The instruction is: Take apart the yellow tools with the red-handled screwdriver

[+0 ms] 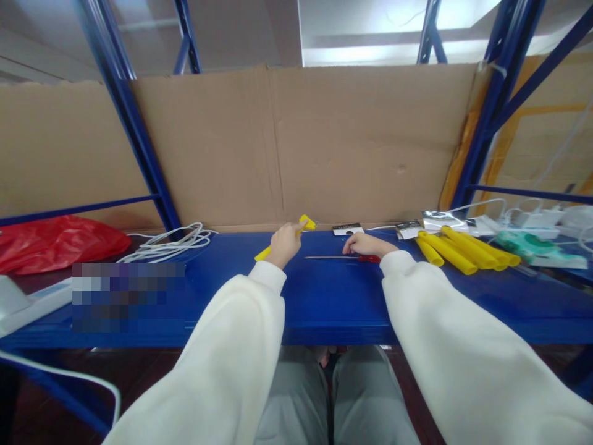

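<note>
The left hand (284, 244) is gripping a yellow plastic stick (308, 223); the right hand (357, 245), grip hard to see, could bump the red-handled metal screwdriver (369, 259) away.

A blue desk (338, 303) spans the view. From its middle, a red-handled screwdriver (369, 259) lies toward twelve o'clock, its shaft pointing to nine. A dark-and-white packet (347, 230) lies beyond it, near one. At two, yellow tubes (456, 248) lie side by side, a green-and-white packet (532, 248) just past them; at ten, a loosely coiled white cable (171, 243).
</note>
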`<state>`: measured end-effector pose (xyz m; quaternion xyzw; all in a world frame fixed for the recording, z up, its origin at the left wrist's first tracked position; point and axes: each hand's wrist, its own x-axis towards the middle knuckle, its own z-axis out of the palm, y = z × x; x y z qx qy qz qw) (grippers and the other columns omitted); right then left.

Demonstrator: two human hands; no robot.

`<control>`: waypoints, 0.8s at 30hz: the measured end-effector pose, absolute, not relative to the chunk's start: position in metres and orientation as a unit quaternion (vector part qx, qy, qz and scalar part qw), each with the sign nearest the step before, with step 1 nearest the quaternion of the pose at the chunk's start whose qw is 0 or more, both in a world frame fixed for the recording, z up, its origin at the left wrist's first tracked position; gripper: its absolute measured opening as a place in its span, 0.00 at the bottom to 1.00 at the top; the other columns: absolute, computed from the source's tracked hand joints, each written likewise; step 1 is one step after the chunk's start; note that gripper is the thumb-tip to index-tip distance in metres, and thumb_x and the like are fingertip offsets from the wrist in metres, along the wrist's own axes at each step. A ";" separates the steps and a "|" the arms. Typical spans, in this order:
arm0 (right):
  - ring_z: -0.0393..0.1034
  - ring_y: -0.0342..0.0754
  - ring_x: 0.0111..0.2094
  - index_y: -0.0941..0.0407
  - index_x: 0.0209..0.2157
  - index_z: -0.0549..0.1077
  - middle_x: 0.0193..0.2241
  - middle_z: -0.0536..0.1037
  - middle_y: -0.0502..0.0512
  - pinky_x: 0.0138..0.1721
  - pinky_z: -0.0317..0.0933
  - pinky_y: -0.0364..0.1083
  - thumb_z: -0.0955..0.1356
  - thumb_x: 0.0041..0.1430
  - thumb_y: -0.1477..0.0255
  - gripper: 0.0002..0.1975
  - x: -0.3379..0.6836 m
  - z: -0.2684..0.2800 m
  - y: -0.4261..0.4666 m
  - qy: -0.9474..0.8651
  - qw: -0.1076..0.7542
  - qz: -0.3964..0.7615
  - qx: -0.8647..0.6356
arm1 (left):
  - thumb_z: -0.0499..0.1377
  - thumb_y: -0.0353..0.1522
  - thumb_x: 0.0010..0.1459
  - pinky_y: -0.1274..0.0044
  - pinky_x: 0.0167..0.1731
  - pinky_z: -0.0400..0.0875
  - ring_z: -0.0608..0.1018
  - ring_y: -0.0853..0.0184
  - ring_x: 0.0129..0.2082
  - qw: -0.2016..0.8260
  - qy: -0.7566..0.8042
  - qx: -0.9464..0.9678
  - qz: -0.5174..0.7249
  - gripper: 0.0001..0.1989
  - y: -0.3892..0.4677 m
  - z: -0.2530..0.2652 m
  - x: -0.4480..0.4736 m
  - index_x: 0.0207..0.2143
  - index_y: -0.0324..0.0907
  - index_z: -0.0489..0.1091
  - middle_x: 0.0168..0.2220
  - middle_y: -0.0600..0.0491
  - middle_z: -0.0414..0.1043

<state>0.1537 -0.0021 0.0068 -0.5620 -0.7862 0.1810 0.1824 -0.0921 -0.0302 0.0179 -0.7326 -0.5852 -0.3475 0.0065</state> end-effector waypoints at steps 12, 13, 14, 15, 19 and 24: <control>0.74 0.52 0.53 0.55 0.48 0.81 0.52 0.80 0.58 0.55 0.64 0.45 0.62 0.53 0.83 0.25 0.152 -0.002 0.006 -0.785 0.128 0.087 -0.600 | 0.61 0.26 0.59 0.72 0.55 0.67 0.76 0.55 0.54 -0.041 -0.537 -0.785 -0.307 0.23 -0.036 0.001 -0.083 0.55 0.52 0.76 0.46 0.47 0.78; 0.72 0.53 0.55 0.54 0.50 0.80 0.54 0.79 0.58 0.57 0.63 0.47 0.62 0.54 0.82 0.25 0.152 -0.002 0.007 -0.782 0.118 0.074 -0.607 | 0.61 0.26 0.58 0.72 0.55 0.67 0.76 0.55 0.54 -0.046 -0.536 -0.784 -0.310 0.23 -0.036 0.000 -0.082 0.55 0.52 0.76 0.46 0.47 0.78; 0.71 0.54 0.56 0.53 0.52 0.79 0.56 0.77 0.58 0.59 0.62 0.49 0.62 0.55 0.81 0.26 0.152 -0.003 0.007 -0.780 0.108 0.062 -0.613 | 0.62 0.26 0.58 0.72 0.56 0.67 0.76 0.55 0.54 -0.050 -0.534 -0.783 -0.316 0.23 -0.036 0.000 -0.082 0.55 0.52 0.76 0.46 0.47 0.78; 0.69 0.55 0.58 0.51 0.53 0.79 0.57 0.76 0.57 0.60 0.60 0.52 0.62 0.56 0.81 0.26 0.151 -0.003 0.007 -0.778 0.101 0.051 -0.618 | 0.62 0.26 0.58 0.72 0.55 0.67 0.76 0.55 0.53 -0.052 -0.532 -0.781 -0.322 0.23 -0.036 0.000 -0.082 0.54 0.52 0.77 0.45 0.47 0.78; 0.62 0.59 0.63 0.50 0.56 0.76 0.62 0.71 0.59 0.64 0.53 0.60 0.60 0.57 0.80 0.28 0.150 -0.004 0.010 -0.775 0.073 0.026 -0.628 | 0.63 0.25 0.57 0.73 0.53 0.68 0.78 0.54 0.51 -0.046 -0.527 -0.784 -0.324 0.22 -0.035 -0.002 -0.083 0.52 0.51 0.78 0.43 0.47 0.78; 0.61 0.58 0.63 0.50 0.57 0.76 0.59 0.73 0.60 0.64 0.53 0.58 0.60 0.58 0.80 0.28 0.150 -0.001 0.011 -0.771 0.070 -0.002 -0.633 | 0.63 0.25 0.56 0.72 0.54 0.68 0.78 0.54 0.51 -0.050 -0.531 -0.791 -0.301 0.22 -0.036 -0.002 -0.082 0.52 0.51 0.78 0.44 0.46 0.78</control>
